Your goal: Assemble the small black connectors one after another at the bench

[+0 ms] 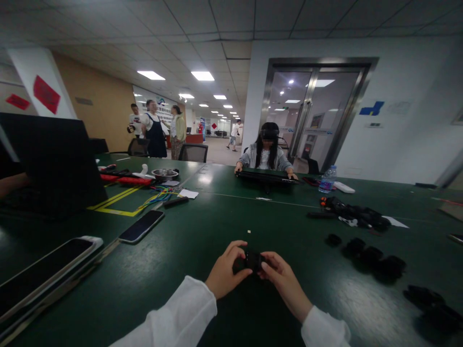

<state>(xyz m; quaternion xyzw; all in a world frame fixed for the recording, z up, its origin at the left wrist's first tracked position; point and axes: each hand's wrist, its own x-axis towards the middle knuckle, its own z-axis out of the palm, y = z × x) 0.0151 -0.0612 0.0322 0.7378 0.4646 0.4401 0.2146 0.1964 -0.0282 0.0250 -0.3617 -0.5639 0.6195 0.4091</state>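
Between my two hands is a small black block-shaped part (253,260), held just above the green table (202,226). My left hand (230,269) grips its left side, with the thumb below and the fingers curled over the top. On the right side, the thumb and fingers of my right hand (280,272) pinch it. Its exact kind is too dark to make out. A tiny pale square piece (249,232) lies on the table just beyond my hands.
Several black parts (372,256) lie to the right. Farther back are a black device with an orange tip (354,212) and a water bottle (327,180). Phones (142,226), wires (159,196), a metal bowl (165,174) and a laptop (50,164) occupy the left. A person (267,152) opposite holds a black panel (266,179).
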